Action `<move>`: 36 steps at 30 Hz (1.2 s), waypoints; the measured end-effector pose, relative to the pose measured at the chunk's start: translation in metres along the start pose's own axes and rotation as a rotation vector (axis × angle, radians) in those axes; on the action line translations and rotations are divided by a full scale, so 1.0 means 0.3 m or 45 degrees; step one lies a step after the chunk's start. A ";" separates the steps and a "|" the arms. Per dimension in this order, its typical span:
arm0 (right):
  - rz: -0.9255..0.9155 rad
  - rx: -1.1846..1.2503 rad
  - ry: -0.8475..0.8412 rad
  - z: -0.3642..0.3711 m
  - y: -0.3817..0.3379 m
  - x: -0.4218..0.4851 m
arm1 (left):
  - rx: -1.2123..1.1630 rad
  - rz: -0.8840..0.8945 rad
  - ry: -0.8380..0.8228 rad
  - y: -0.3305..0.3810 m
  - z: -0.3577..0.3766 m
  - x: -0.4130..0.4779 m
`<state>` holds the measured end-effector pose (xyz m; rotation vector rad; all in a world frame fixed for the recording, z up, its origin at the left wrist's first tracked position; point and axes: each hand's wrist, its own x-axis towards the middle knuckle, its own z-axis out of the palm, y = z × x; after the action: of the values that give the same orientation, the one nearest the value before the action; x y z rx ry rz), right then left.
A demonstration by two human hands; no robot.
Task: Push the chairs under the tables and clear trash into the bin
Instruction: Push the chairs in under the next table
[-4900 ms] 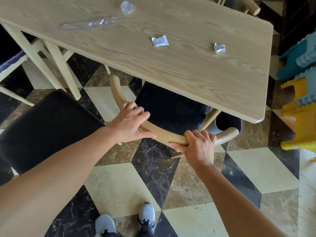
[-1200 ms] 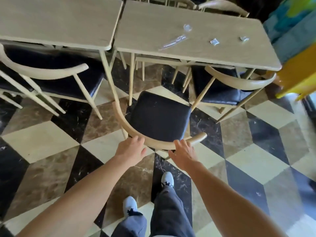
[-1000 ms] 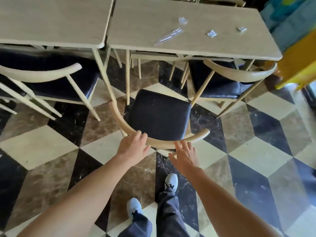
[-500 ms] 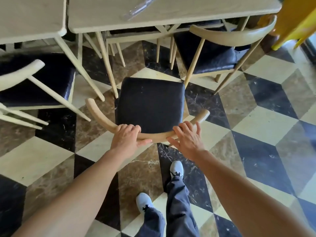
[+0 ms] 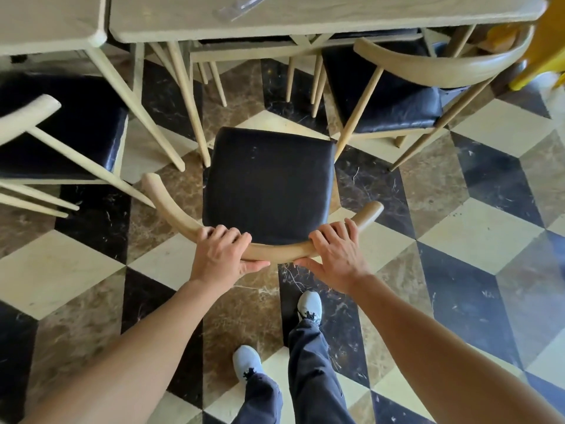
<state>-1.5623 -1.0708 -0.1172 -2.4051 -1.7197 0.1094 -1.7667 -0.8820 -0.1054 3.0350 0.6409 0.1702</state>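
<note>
From the head view, both hands have now closed onto the curved backrest of the middle chair, where half a second ago the right palm was only flat against the wood. The left hand is a closed grip, fingers over the rail and thumb beneath; the right hand grips likewise, its fingers draped over the top. The chair stands out on the checkered floor, its black seat wholly clear of the worktop ahead, with the front edge near the worktop's legs. The chair to the right sits partly tucked already. With a firm hold on both sides, the push forward looks ready to begin. A clear plastic wrapper lies on the worktop, so the trash looks uncollected.
</note>
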 end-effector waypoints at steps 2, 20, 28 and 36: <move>-0.008 -0.006 0.001 -0.003 0.033 0.046 | -0.006 -0.014 0.005 -0.006 -0.001 0.047; -0.063 0.008 -0.224 -0.081 0.266 0.505 | 0.019 -0.111 -0.095 -0.146 0.018 0.494; -0.087 0.008 -0.262 -0.110 0.353 0.703 | 0.038 -0.144 -0.116 -0.211 0.028 0.678; -0.127 -0.046 -0.348 -0.140 0.446 0.916 | 0.003 -0.180 -0.144 -0.273 0.026 0.866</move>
<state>-1.3410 -0.8578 -0.0887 -2.4164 -1.9679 0.4141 -1.5625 -0.7020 -0.0918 2.9603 0.8425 -0.0067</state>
